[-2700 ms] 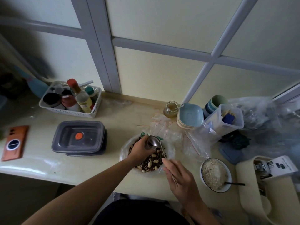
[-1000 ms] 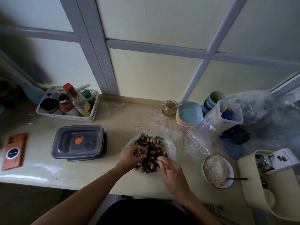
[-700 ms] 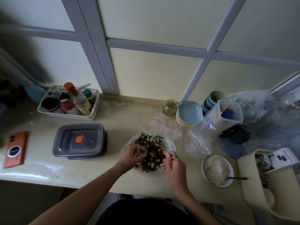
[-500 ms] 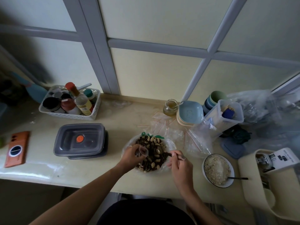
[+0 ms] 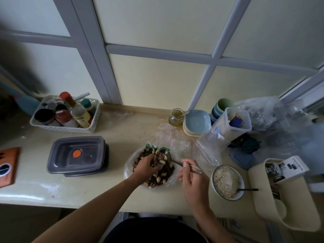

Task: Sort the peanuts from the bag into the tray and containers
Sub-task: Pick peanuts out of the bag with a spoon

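An open clear plastic bag [image 5: 128,170] lies on the counter, holding a heap of pale peanuts mixed with dark seeds [image 5: 163,174]. Over the heap my left hand [image 5: 144,165] grips a small clear cup [image 5: 158,159] with a few peanuts in it. My right hand [image 5: 192,176] holds a metal spoon [image 5: 175,161] by the handle. The spoon's bowl rests at the cup's rim, at the far side of the heap.
A stack of grey lidded containers [image 5: 78,155] sits left of the bag. Right of it stands a bowl of grain [image 5: 227,182] with a spoon. Behind are loose zip bags [image 5: 206,144], a jar [image 5: 176,116], stacked plates [image 5: 196,122] and a condiment basket [image 5: 64,114]. An orange phone [image 5: 7,166] lies far left.
My right hand has shifted right and back from the heap and now brings the spoon's bowl up to the cup. My left hand has lifted the cup slightly toward the far side.
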`<state>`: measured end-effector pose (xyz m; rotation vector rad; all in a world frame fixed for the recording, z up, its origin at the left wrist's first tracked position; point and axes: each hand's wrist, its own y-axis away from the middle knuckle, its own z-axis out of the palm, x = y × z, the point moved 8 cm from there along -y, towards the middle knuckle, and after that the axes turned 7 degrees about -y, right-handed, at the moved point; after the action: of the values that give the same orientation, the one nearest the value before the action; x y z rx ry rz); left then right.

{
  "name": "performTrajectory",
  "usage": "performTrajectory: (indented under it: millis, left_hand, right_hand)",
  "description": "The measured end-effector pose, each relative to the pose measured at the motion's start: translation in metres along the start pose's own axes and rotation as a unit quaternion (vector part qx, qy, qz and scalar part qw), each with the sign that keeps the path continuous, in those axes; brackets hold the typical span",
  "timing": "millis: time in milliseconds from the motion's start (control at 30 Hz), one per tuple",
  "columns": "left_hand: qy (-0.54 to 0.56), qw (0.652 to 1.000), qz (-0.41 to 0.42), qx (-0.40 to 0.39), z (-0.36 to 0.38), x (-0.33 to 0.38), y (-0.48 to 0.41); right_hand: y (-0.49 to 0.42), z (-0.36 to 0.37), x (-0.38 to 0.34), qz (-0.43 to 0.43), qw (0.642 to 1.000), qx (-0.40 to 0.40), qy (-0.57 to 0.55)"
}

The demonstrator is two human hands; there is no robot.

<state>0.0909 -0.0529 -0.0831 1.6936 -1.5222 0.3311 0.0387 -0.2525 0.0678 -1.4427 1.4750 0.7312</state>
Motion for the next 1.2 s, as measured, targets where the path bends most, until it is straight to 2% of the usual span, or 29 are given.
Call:
performTrajectory:
  millis: [133,367,933,1200]
  left_hand:
    - [0.039,0.999,0.005,0.001,-0.002,0.010,-0.002]
    - [0.093,0.995,-0.036,0.016,-0.005,0.004,-0.005]
    - [0.081,0.995,-0.031,0.040,-0.014,0.007,-0.003]
    - [0.070,0.996,-0.038,0.036,-0.017,0.002,-0.004]
  right_hand:
    - [0.014,0.010,-0.017,-0.097,0.993,-0.056,0.035]
    - [0.020,0.009,-0.028,-0.164,0.982,-0.084,0.035]
    - [0.022,0.017,-0.032,-0.202,0.974,-0.094,0.047]
    - [0.020,0.016,-0.034,-0.230,0.966,-0.075,0.092]
